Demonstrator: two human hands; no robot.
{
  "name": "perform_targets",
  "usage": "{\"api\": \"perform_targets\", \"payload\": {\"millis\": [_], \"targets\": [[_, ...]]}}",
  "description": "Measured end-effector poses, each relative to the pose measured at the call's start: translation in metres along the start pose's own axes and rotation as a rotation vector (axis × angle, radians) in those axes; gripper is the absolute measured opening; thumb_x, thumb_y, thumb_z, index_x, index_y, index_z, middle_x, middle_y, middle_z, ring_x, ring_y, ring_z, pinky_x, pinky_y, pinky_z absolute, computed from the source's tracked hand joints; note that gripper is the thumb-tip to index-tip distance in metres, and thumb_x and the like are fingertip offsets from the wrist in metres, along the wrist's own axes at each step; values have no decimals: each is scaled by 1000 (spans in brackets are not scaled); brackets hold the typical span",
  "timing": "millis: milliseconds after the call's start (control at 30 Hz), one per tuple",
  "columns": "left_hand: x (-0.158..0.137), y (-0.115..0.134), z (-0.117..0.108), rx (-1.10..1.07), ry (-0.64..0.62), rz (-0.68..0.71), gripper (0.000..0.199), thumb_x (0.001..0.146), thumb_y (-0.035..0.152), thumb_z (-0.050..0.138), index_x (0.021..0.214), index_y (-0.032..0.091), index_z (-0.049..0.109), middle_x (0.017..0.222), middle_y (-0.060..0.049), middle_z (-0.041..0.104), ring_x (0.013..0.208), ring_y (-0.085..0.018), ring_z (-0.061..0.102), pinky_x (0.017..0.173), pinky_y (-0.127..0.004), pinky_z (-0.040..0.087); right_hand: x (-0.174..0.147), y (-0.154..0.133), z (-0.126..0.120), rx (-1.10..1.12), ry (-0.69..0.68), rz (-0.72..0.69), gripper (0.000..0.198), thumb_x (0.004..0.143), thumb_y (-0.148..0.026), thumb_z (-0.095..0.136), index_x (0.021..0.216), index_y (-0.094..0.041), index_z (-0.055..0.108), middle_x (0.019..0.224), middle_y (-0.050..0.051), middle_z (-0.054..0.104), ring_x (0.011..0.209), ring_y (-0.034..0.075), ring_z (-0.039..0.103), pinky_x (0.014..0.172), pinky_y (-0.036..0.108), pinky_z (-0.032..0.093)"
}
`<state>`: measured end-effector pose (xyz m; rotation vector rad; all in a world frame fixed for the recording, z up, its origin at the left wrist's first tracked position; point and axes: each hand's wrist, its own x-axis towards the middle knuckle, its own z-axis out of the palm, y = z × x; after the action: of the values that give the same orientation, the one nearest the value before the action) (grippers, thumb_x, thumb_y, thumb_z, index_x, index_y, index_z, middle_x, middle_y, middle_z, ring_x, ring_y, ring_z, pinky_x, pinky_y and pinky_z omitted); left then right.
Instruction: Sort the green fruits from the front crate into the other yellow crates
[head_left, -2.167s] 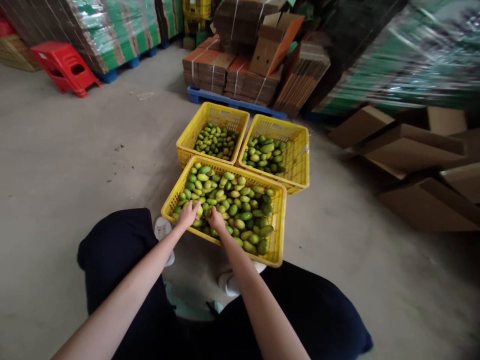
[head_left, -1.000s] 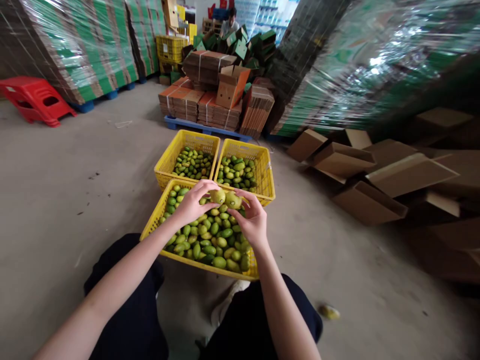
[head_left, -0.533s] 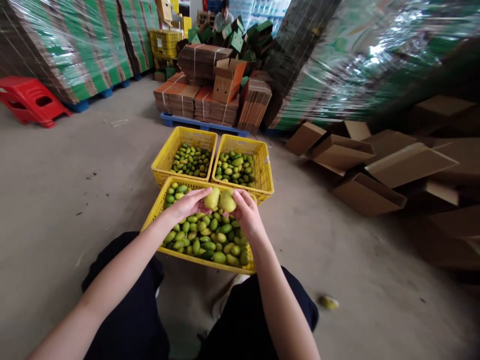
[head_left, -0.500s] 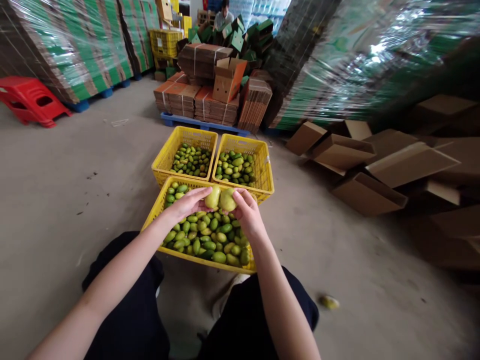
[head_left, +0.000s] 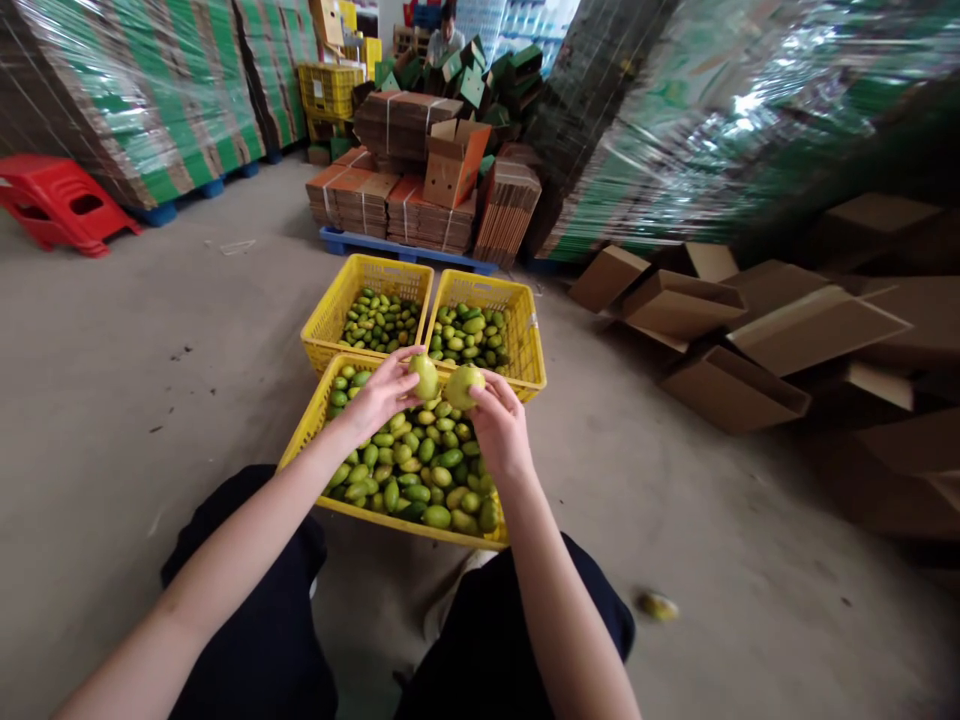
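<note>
My left hand (head_left: 382,400) is closed on an oval yellow-green fruit (head_left: 424,377), holding it upright between thumb and fingers. A second, rounder yellow-green fruit (head_left: 464,387) is gripped in my right hand (head_left: 498,420), thumb at its near side. The two fruits are held a small gap apart, above the near yellow crate (head_left: 300,432). Many green and yellowish oval fruits (head_left: 424,470) of similar look fill that crate; whether they are lemons or mangoes is unclear. Part of its far rim is hidden behind my hands.
Beyond stand two yellow crates, left (head_left: 311,325) and right (head_left: 534,345), partly filled with fruit. One fruit (head_left: 658,605) lies on the floor at right. Cardboard boxes (head_left: 739,385), a red stool (head_left: 71,205), bundled cartons (head_left: 431,215) and wrapped pallets (head_left: 172,95) surround; a person (head_left: 447,38) is far behind.
The fruits, nearly touching before, have moved apart. The left one is raised slightly and more upright; the right one has shifted a little right and up. Both hands keep their grip.
</note>
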<state>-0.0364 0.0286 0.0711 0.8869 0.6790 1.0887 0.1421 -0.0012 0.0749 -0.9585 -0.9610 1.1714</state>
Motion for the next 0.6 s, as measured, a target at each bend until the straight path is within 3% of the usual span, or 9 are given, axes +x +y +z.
{"api": "perform_targets", "payload": {"millis": [200, 333, 433, 533, 600], "targets": [[2, -2, 11, -217, 112, -167, 28, 87, 30, 49, 105, 13, 62, 85, -6, 69, 61, -13, 64, 53, -23, 48, 8, 3, 3, 271, -72, 268, 31, 76, -45, 56, 96, -22, 61, 81, 1, 67, 62, 17, 61, 54, 30, 48], [3, -8, 20, -206, 126, -102, 24, 83, 38, 62, 88, 15, 59, 68, 3, 60, 38, -4, 47, 38, -18, 33, 8, 11, 15, 300, -16, 268, 31, 71, -47, 71, 84, -23, 55, 68, -4, 60, 44, 9, 46, 39, 24, 35], [5, -13, 27, -194, 153, -75, 28, 79, 38, 70, 76, 16, 52, 63, 6, 57, 38, -2, 46, 38, -16, 32, 7, 16, 25, 286, -6, 271, 37, 71, -53, 73, 72, -23, 51, 62, -5, 56, 43, 8, 44, 39, 23, 38], [8, -13, 29, -275, 168, -95, 32, 87, 44, 62, 74, 15, 55, 60, 4, 57, 46, -4, 52, 46, -15, 42, 9, 15, 32, 289, -3, 279, 39, 78, -60, 64, 71, -22, 57, 64, -1, 60, 51, 11, 52, 47, 24, 47], [10, -12, 29, -327, 160, -83, 33, 91, 45, 56, 79, 14, 60, 64, 3, 60, 48, -4, 54, 49, -16, 45, 11, 11, 34, 277, 13, 258, 38, 79, -60, 61, 76, -22, 60, 69, -1, 62, 53, 11, 54, 46, 23, 47]]}}
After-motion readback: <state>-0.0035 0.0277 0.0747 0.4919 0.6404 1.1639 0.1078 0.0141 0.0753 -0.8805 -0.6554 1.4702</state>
